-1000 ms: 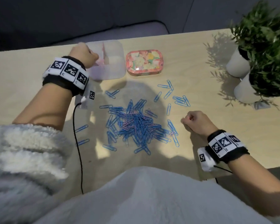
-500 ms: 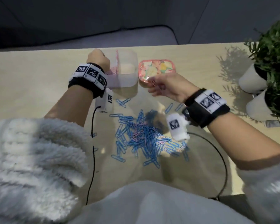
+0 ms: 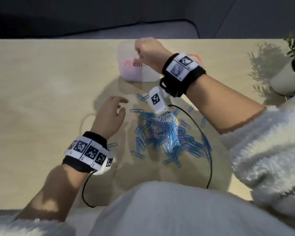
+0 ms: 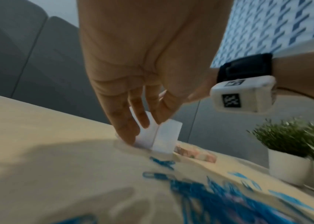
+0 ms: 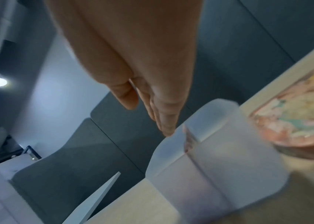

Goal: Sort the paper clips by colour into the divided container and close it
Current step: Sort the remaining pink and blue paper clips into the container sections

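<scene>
A translucent divided container (image 3: 148,74) stands at the far middle of the table, with pink clips (image 3: 132,63) in its left compartment. My right hand (image 3: 140,52) hovers over that compartment, its fingers pointing down. In the right wrist view the right hand (image 5: 148,115) has straight fingers, the thumb apart, and no clip shows in it above the container (image 5: 219,159). My left hand (image 3: 121,106) hangs relaxed and holds nothing, just left of the pile of blue clips (image 3: 167,133), which has a few pink ones mixed in. The left wrist view shows the container (image 4: 167,136) beyond my loose fingers.
The floral lid (image 5: 296,113) lies right of the container, mostly hidden behind my right wrist in the head view. White pots with green plants (image 3: 286,77) stand at the far right. Wrist-camera cables trail over the near table. Stray blue clips (image 3: 142,97) lie around the pile.
My right hand went from beside the pile up to above the container. My left hand let go of the container and drew back to the left of the pile.
</scene>
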`<state>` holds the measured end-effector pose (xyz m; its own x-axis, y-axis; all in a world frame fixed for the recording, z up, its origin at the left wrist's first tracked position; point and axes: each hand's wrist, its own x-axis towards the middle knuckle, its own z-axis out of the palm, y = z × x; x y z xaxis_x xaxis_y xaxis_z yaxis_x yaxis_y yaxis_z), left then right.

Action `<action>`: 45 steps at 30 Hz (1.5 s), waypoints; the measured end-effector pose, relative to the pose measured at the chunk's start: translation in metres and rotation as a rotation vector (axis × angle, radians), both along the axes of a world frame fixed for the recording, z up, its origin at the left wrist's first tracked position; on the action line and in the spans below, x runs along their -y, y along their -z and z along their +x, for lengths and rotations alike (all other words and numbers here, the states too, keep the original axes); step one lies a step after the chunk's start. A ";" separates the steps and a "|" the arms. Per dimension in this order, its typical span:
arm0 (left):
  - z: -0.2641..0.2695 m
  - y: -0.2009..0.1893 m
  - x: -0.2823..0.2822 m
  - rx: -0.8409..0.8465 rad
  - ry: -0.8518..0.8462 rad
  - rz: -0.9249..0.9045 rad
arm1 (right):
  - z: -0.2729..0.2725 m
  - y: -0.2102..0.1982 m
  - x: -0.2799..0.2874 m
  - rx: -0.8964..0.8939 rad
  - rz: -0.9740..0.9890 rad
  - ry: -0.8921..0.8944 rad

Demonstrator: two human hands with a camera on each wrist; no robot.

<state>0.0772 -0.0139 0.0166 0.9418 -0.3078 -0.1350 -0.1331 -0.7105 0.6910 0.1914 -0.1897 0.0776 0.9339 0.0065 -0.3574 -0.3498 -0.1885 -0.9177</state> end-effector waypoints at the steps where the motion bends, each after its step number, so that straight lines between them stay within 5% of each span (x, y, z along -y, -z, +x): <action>1: -0.005 0.005 -0.002 -0.027 0.062 0.036 | -0.014 -0.003 0.007 0.043 0.035 0.031; 3: -0.012 0.015 -0.001 -0.033 0.182 0.085 | -0.050 -0.002 0.031 0.102 0.041 0.070; 6: -0.025 0.026 0.011 0.019 0.321 0.172 | -0.124 0.012 0.076 0.078 -0.197 0.032; 12: -0.055 0.037 0.063 0.203 0.646 0.247 | -0.242 0.076 0.145 -0.141 -0.617 0.055; 20: -0.091 0.051 0.113 0.431 0.997 0.342 | -0.265 0.111 0.144 -0.155 -0.622 0.249; 24: -0.098 0.056 0.114 0.496 1.021 0.401 | -0.266 0.109 0.151 -0.099 -0.662 0.365; 31: -0.094 0.064 0.090 0.539 0.923 0.401 | -0.287 0.106 0.136 -0.017 -0.773 -0.119; 39: -0.081 0.068 0.065 0.508 0.826 0.367 | -0.289 0.111 0.154 -0.009 -0.788 0.119; 45: -0.092 0.063 0.098 0.527 0.853 0.399 | -0.278 0.102 0.124 -0.075 -0.293 0.284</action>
